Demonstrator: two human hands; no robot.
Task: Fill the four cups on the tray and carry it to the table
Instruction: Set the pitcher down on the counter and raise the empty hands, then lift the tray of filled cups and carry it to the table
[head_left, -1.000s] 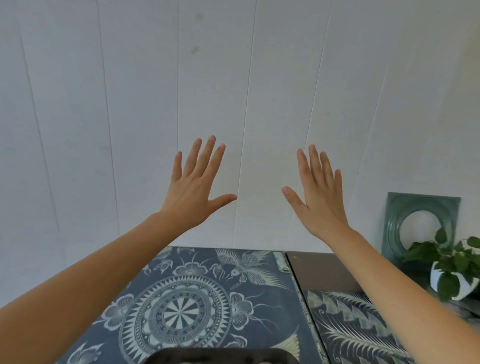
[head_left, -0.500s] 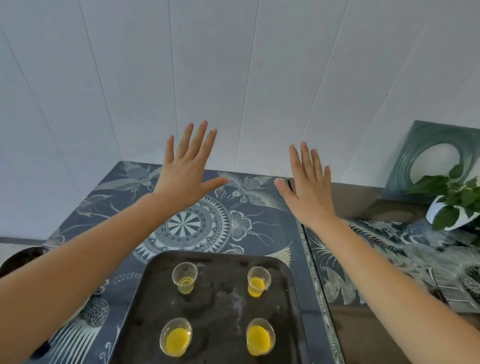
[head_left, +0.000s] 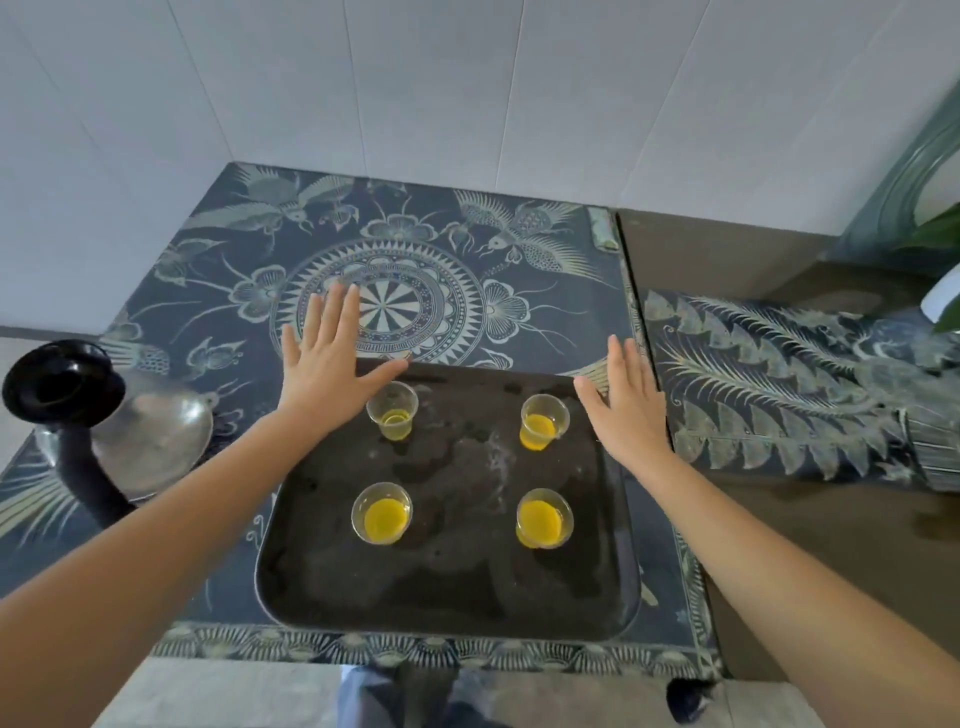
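Tray (head_left: 447, 587) w/ four cups (head_left: 392, 410), yellow liquid in each

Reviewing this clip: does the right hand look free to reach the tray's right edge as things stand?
Probably yes. The right hand is open and empty, hovering over the tray near its right rim; nothing sits between them, and the nearest cup stands further in.

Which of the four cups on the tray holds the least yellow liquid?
The far-left cup, beside the left hand. It has only a thin pale layer at the bottom; the other three show deep yellow.
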